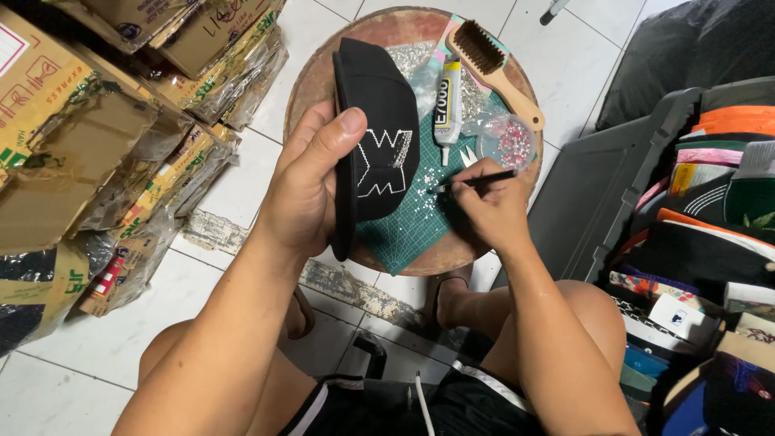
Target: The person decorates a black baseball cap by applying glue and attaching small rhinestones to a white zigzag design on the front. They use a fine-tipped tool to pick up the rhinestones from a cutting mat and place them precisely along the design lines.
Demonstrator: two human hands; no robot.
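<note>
Left hand (303, 182): closed around a black cap (375, 133), thumb pressed on the crown beside a white rhinestone outline design (383, 161); the cap stands on edge over the 9 o'clock side of a round wooden stool top (387, 28).
Right hand (488, 206): pinched on a thin black pick-up pen (476, 180), its tip pointing to 9 o'clock at loose rhinestones on a green cutting mat (408, 230), just beside the cap.
Glue tube (446, 109): pale, long, lying at 12 o'clock from the pen.
Wooden brush (492, 69): dark bristles, at 1 o'clock on the stool.
Round dish (506, 144): clear, holding pink stones, touching the mat's 2 o'clock edge.
Cardboard boxes (89, 137): brown, plastic-wrapped, with red, green and yellow printed labels, stacked at 9 to 11 o'clock.
Grey crate (613, 194): at 3 o'clock, filled with stacked caps (710, 242) of many colours.
</note>
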